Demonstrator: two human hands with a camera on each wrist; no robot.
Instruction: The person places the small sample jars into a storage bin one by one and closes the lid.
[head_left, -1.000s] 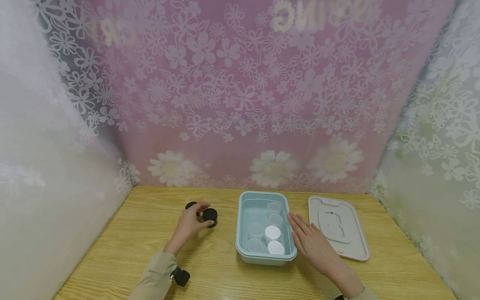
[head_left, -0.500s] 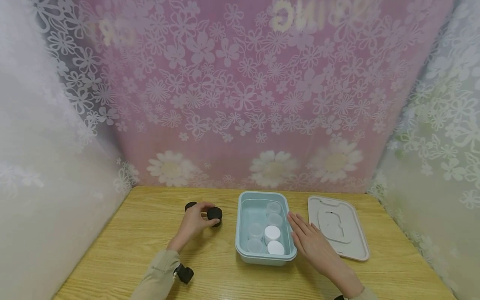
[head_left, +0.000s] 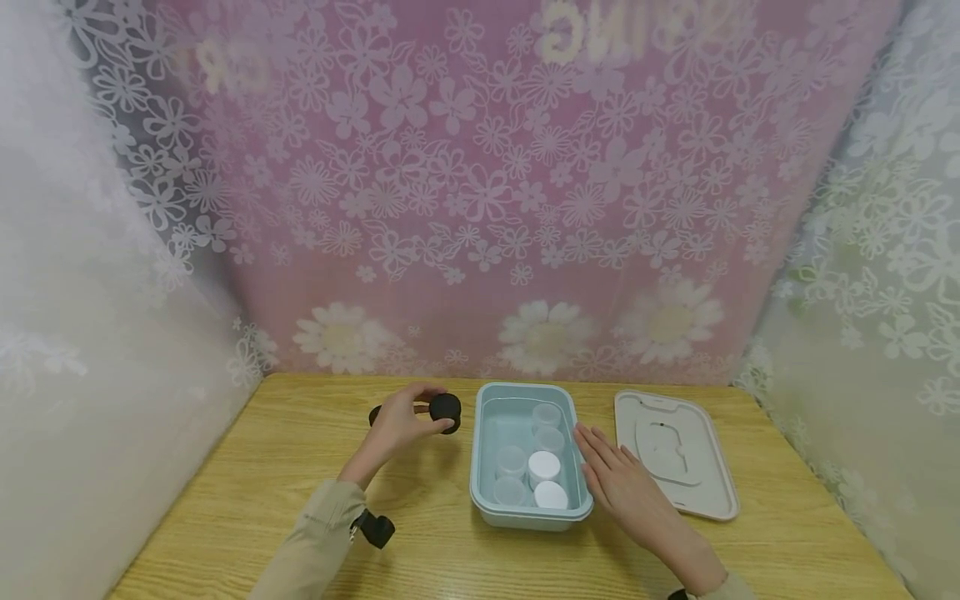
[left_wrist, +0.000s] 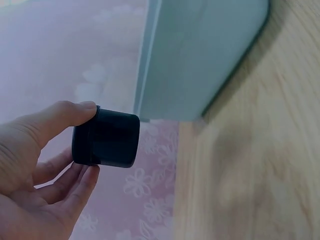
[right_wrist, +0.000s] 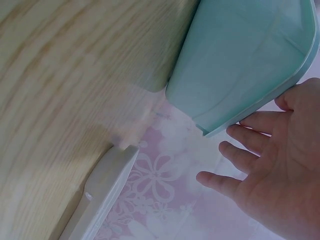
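A small round black jar (head_left: 446, 410) is pinched between the thumb and fingers of my left hand (head_left: 396, 427). In the left wrist view this jar (left_wrist: 114, 138) is raised off the table, its lid end between the fingers. Behind the hand a second black jar (head_left: 374, 414) stands mostly hidden. My right hand (head_left: 630, 493) touches the right rim of the light blue plastic box (head_left: 529, 522) with extended fingers. Inside the box are two white-lidded jars (head_left: 543, 469) and several translucent jars (head_left: 512, 461), leaving bare floor at the back left.
To the right of the box lies its pale lid (head_left: 716, 467), flat on the wooden table (head_left: 427, 542). A flowered pink curtain (head_left: 465, 208) closes off the back, with pale sheets at both sides.
My left hand has lifted the black jar off the table and carried it right, closer to the box. The right hand stays at the rim.
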